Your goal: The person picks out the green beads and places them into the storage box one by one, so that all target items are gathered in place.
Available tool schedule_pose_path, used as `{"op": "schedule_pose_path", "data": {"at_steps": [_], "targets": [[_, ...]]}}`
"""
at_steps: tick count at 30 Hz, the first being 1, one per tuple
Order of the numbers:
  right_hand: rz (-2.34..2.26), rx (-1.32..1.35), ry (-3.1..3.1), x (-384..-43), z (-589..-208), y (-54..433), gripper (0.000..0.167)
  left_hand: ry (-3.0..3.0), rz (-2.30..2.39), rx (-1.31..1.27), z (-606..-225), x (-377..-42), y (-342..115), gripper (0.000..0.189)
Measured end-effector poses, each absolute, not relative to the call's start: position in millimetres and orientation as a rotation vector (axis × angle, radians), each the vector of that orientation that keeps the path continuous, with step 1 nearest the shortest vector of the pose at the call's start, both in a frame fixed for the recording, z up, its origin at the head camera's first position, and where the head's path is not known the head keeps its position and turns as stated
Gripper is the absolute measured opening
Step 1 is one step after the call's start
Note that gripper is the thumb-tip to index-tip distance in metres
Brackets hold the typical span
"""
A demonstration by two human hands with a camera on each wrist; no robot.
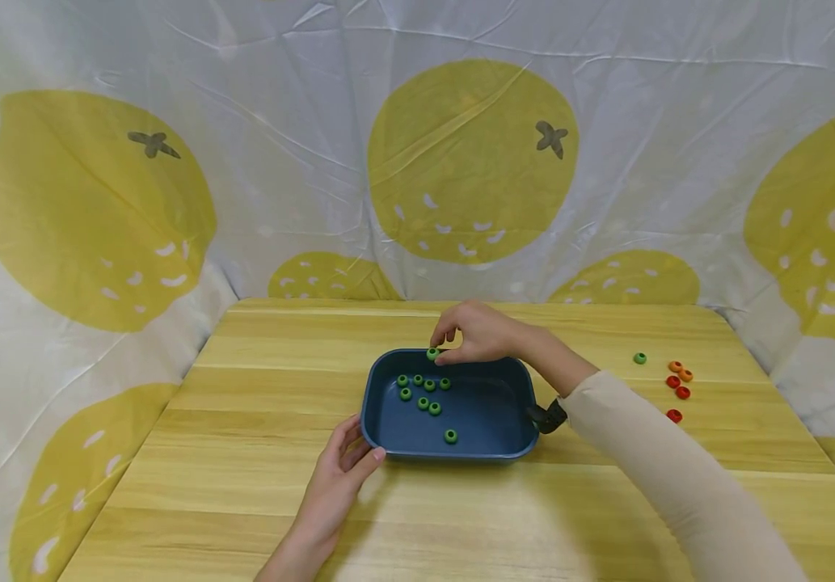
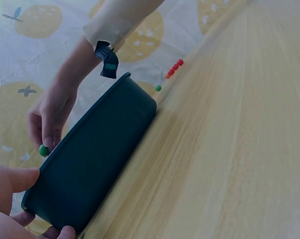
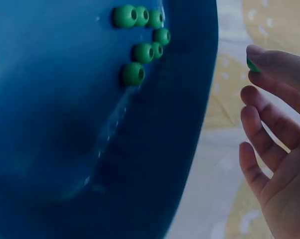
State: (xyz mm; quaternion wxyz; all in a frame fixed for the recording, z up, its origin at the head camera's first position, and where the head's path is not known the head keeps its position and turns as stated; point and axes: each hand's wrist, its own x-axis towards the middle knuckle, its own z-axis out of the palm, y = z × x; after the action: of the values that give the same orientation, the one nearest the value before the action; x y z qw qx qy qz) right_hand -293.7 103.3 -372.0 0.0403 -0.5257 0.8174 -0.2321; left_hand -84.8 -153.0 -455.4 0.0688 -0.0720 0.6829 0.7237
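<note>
A dark blue rectangular tray (image 1: 493,420) stands mid-table with several green beads (image 1: 429,385) on its floor, mostly toward the left. My left hand (image 1: 337,469) grips its near left corner, the thumb at the rim and the other fingers lower on the outer wall (image 2: 90,159). Above the far rim, my right hand (image 1: 478,333) pinches one green bead (image 1: 432,354) between thumb and index finger. The right wrist view shows only a sliver of that bead (image 3: 251,65) behind the thumb, with the other fingers loosely bent.
Right of the tray on the wooden table (image 1: 242,388) lie a single green bead (image 1: 640,358), two orange beads (image 1: 675,366) and three red beads (image 1: 682,393). A black strap (image 1: 550,416) circles the right wrist. A lemon-print cloth (image 1: 286,162) hangs behind the table.
</note>
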Motion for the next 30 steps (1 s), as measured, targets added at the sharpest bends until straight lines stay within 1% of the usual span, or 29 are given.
{"op": "schedule_pose_path", "data": {"at_steps": [7, 15, 30], "targets": [[-0.718, -1.659, 2.454, -295, -379, 89, 0.018, 2.056, 2.179, -0.216, -455, -85, -154, 0.061], [-0.717, -1.622, 2.461, -295, -379, 87, 0.027, 2.052, 2.175, -0.222, -454, -85, -153, 0.061], [-0.738, -1.506, 2.503, -293, -380, 116, 0.031, 2.051, 2.181, -0.215, -454, -84, -152, 0.062]]}}
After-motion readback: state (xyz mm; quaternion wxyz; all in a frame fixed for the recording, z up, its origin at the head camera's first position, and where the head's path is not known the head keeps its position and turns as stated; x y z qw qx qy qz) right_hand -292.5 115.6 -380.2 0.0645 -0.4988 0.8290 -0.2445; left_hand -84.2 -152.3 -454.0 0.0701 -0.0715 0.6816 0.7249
